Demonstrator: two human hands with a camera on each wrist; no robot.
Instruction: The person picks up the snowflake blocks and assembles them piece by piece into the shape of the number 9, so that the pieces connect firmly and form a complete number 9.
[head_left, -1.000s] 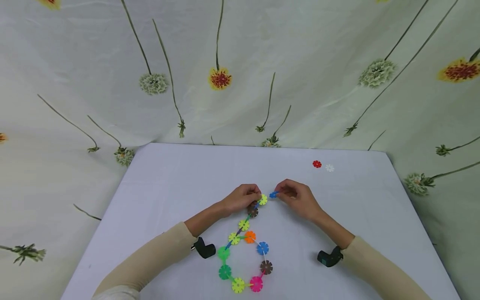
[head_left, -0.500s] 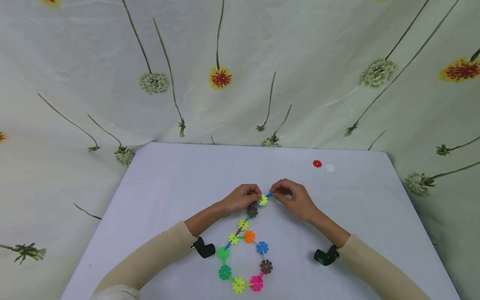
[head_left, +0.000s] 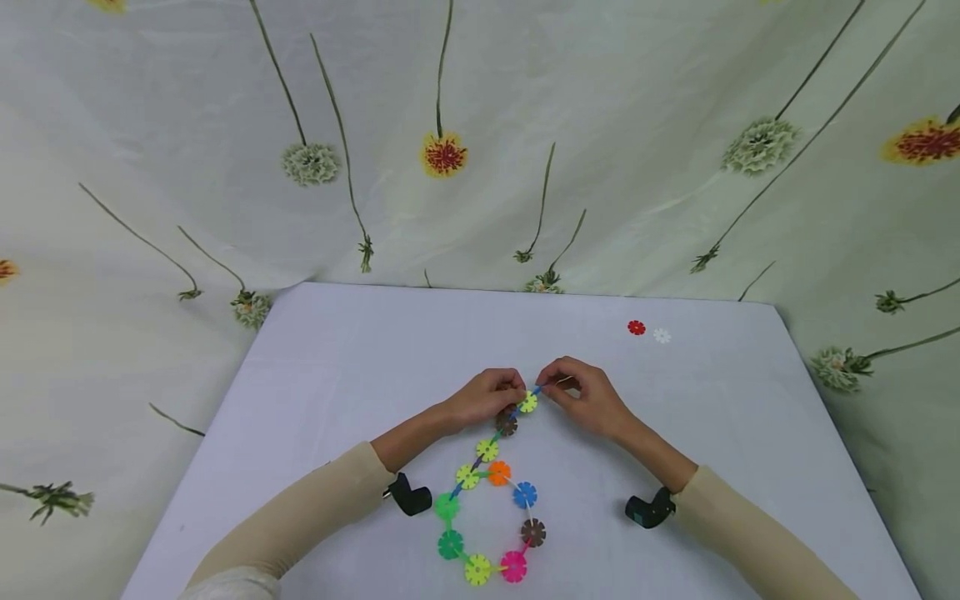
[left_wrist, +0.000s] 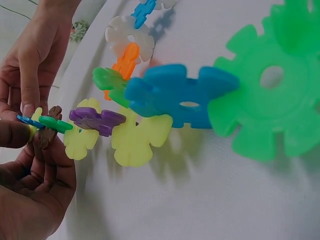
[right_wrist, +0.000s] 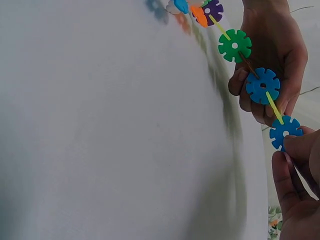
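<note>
Flower-shaped interlocking plastic discs form a loop on the table, with a green disc on its left side. A straight tail runs from the loop up to a brown disc and a yellow disc. My left hand grips the tail near its end, thumb and fingers around the links by the yellow disc. Between thumb and fingertips, my right hand pinches a blue disc at the tail's tip. In the right wrist view, the yellow disc's edge meets this blue disc's rim.
A loose red disc and a white disc lie toward the back right of the white table. A flower-printed cloth hangs behind. Black wrist cameras, one on the left and one on the right, stick out over the tabletop.
My right hand has moved left, bringing the blue disc from a small gap away up against the yellow disc. The left hand has kept its grip in place.
</note>
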